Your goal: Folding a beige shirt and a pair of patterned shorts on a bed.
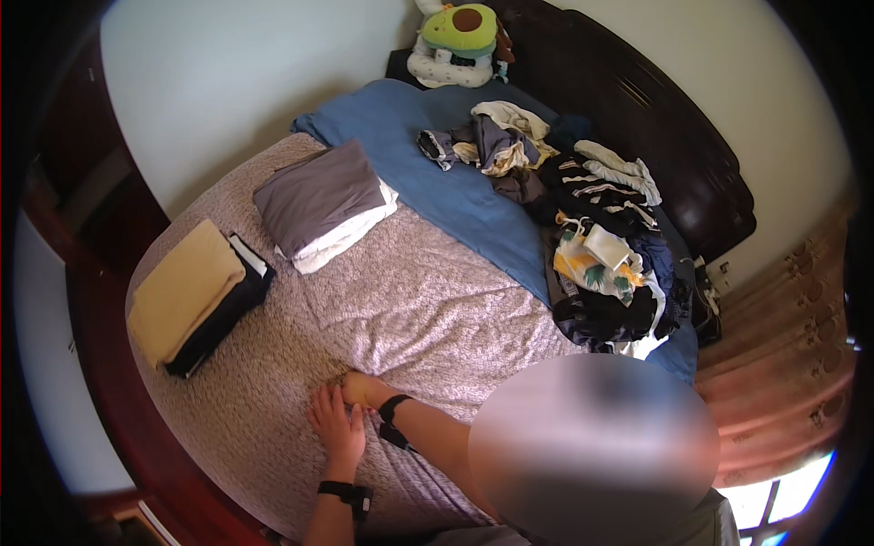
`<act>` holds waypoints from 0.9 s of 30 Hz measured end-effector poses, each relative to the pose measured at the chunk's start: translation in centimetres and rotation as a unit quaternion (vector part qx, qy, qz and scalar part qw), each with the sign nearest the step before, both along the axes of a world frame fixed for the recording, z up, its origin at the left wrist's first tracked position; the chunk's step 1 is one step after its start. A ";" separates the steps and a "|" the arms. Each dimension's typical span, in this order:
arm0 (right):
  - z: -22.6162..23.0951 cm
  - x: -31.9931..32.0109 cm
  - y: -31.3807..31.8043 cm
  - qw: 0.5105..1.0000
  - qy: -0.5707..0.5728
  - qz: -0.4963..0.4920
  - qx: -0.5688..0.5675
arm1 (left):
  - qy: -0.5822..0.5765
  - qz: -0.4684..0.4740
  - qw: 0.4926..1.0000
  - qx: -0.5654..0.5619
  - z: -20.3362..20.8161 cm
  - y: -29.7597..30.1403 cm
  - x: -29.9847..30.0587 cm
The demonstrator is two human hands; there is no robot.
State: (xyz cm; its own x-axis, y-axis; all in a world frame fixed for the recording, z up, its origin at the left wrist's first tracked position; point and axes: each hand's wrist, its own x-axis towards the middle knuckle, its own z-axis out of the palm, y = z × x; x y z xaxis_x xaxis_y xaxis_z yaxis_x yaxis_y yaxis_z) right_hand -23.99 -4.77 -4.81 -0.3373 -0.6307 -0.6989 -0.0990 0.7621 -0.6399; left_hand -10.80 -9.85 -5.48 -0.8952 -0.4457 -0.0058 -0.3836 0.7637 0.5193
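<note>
My left hand [339, 426] lies flat on the patterned bedspread [428, 282], its fingers stretched out and slightly apart. Just beyond it and touching it, my right hand [364, 389] rests on the same cloth with its fingers curled in. Whatever those fingers may grip is hidden beneath them. Both wrists carry black bands. To the left of my hands is a folded stack with a tan cloth [187, 282] on top of dark garments [223, 314]. Farther off lies another folded stack, a grey cloth [319, 200] over a white one [341, 238].
A heap of mixed clothes [601, 237] covers the right side, partly over a blue sheet [455, 209]. Behind it rises a dark headboard [637, 100]. An avocado-shaped plush [460, 29] sits in the far corner. Curtains [774, 355] hang at right. A blurred oval hides the lower right.
</note>
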 end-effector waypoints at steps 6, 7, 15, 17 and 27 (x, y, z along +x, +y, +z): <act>1.5 1.3 3.8 0.984 0.018 -0.051 -0.167 | -0.100 -0.129 0.985 -0.062 0.7 9.2 9.3; 2.0 1.3 5.5 0.984 0.004 -0.074 -0.159 | -0.098 -0.125 0.985 -0.074 1.2 10.0 10.3; 9.2 -18.0 34.2 0.704 0.613 -0.145 0.327 | -0.267 -0.222 0.928 0.134 3.0 9.1 12.8; 12.3 -17.9 40.4 0.666 0.622 -0.183 0.369 | -0.273 -0.208 0.929 0.135 2.6 9.0 12.8; 8.5 -9.1 33.6 0.865 0.418 -0.165 -0.225 | -0.220 -0.186 0.954 0.079 2.0 10.1 14.4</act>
State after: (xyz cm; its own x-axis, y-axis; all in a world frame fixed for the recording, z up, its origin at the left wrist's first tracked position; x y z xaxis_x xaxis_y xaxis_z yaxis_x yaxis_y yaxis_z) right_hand -33.12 28.82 3.69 -0.8196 -0.5483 0.1662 -0.4944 0.5303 -0.6887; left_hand 3.62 0.26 -3.52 -0.8864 -0.0611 -0.4590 -0.3096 0.8153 0.4893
